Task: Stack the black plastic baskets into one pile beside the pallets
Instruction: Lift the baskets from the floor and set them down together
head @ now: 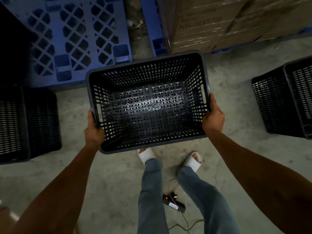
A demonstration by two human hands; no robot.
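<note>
I hold an empty black perforated plastic basket [148,105] upright in front of me, above the concrete floor. My left hand [93,130] grips its left rim near the handle slot. My right hand [213,115] grips the right rim in the same way. A second black basket [28,122] stands on the floor at the left edge, beside the blue pallet. A third black basket [287,100] lies tipped on its side at the right edge.
A blue plastic pallet [70,34] lies at the top left. A second blue pallet [155,31] at the top right carries wrapped cardboard boxes [228,22]. My feet in white sandals [192,160] stand below the basket. A small black device with a cable [173,204] lies on the floor behind them.
</note>
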